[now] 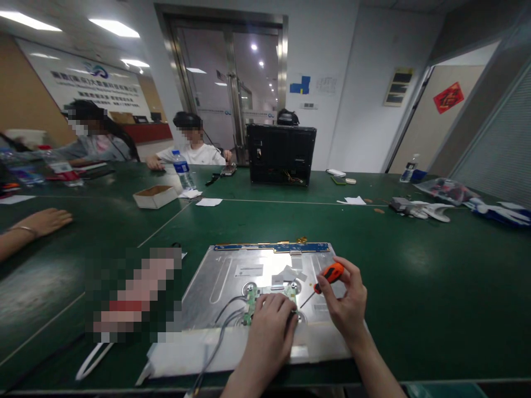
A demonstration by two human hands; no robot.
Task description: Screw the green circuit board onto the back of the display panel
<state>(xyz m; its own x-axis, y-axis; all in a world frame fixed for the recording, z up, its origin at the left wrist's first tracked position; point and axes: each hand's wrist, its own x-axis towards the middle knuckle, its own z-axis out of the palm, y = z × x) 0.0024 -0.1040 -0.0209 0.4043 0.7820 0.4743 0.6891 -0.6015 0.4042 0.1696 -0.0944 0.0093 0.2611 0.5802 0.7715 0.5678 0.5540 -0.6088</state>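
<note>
A flat metal panel [232, 276], the bare back of a screen, lies on the green table in front of me. A small green circuit board [251, 301] with grey cables [226, 318] sits on its near middle. My left hand [267, 331] rests knuckles-up on that board, fingers curled down onto it; what is under them is hidden. My right hand [346, 304] is closed around an orange-handled screwdriver [327, 276], whose thin tip slants down and left toward the board, just beside my left fingers.
A black monitor [281, 153] stands at the table's middle back. A cardboard box [155, 196], a water bottle [181, 170] and paper slips lie left of it. Two people sit at the far left; another person's hand [43, 221] rests on the left edge. Gloves [431, 210] lie right.
</note>
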